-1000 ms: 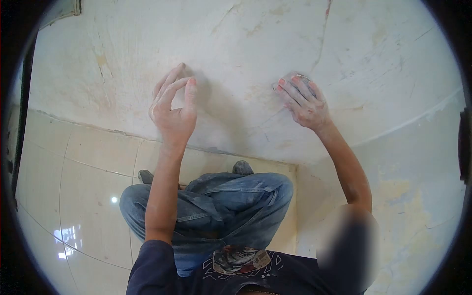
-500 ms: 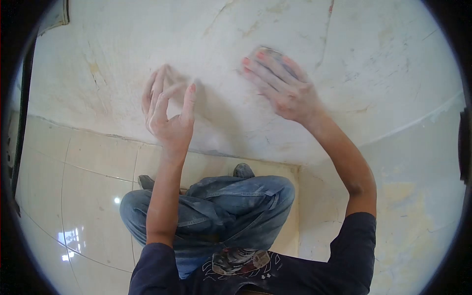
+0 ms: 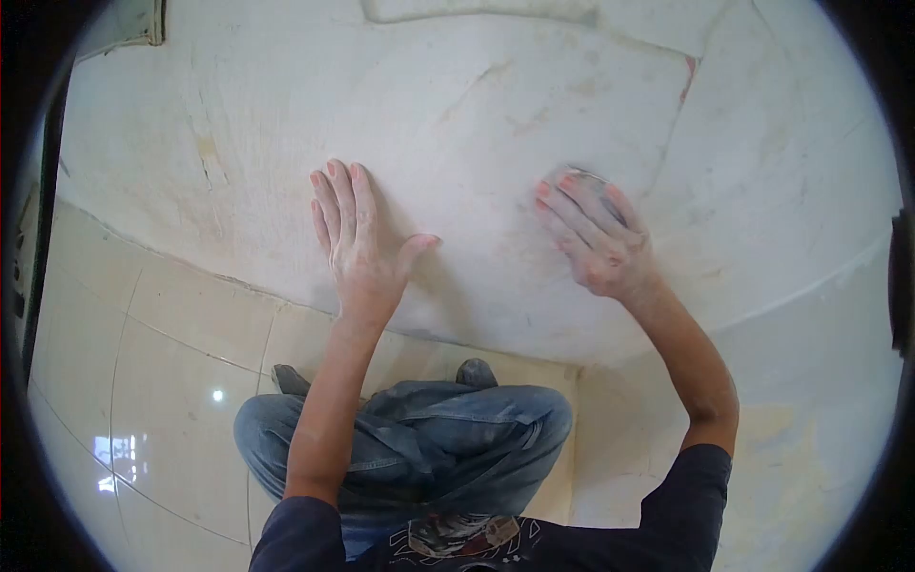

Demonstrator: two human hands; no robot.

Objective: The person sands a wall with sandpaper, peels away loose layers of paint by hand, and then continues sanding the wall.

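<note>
My left hand (image 3: 357, 243) lies flat on the white, patchy wall (image 3: 457, 124), its fingers stretched upward and the thumb spread to the right. Nothing is in it. Pale dust coats both hands. Further right, my right hand (image 3: 600, 234) presses a dark grey piece of sandpaper (image 3: 615, 203) against the same wall. Most of the sandpaper is hidden under the fingers; only a dark strip and its thin, light upper edge show.
Glossy cream floor tiles (image 3: 181, 381) meet the wall's lower edge at left. My crossed legs in jeans (image 3: 457, 429) are close below the hands. A raised ridge (image 3: 486, 14) runs along the top of the wall, and a framed corner (image 3: 124, 29) shows at upper left.
My left hand has gone from raised, curled fingers to lying flat on the wall. The right hand has shifted right and lower in view with the sandpaper; the view has tilted up.
</note>
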